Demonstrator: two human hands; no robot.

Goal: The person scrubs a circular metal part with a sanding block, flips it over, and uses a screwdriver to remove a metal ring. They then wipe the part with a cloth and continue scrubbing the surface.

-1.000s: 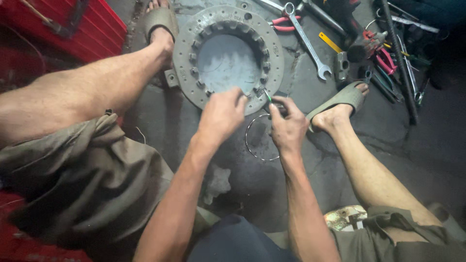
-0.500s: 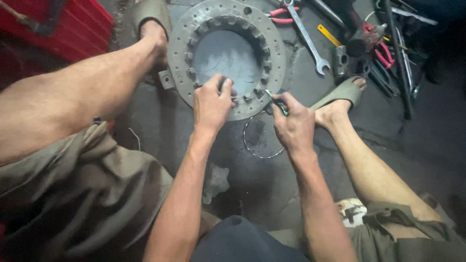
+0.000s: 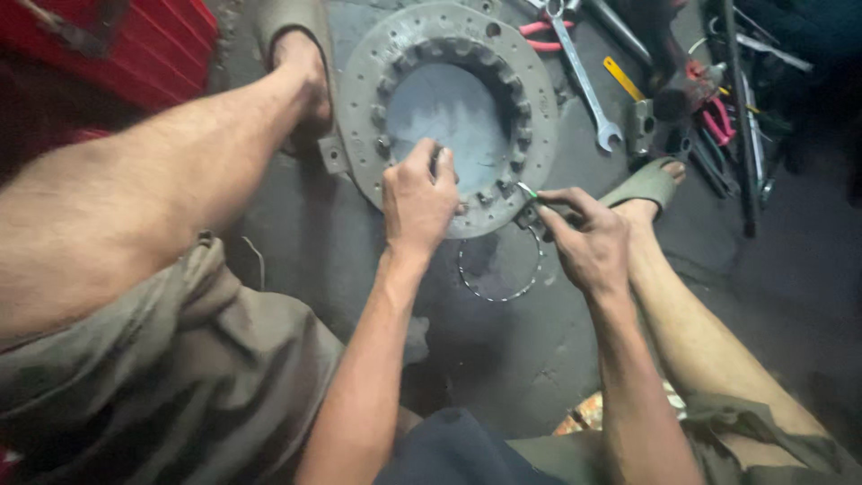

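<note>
Head view: left hand [image 3: 417, 199] on flange [image 3: 539, 99]; right hand [image 3: 588, 242] pinching small tool [image 3: 530, 202] beside rim.

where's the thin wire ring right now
In the head view the thin wire ring lies flat on the floor, just below the round metal plate, between the left hand and right hand.

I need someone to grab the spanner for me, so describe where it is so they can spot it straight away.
Start at the big round grey metal plate on the floor. Just past its upper right edge lies the long silver spanner, open jaw pointing toward the sandalled foot. Its neighbours are red-handled pliers and a yellow tool.
</note>
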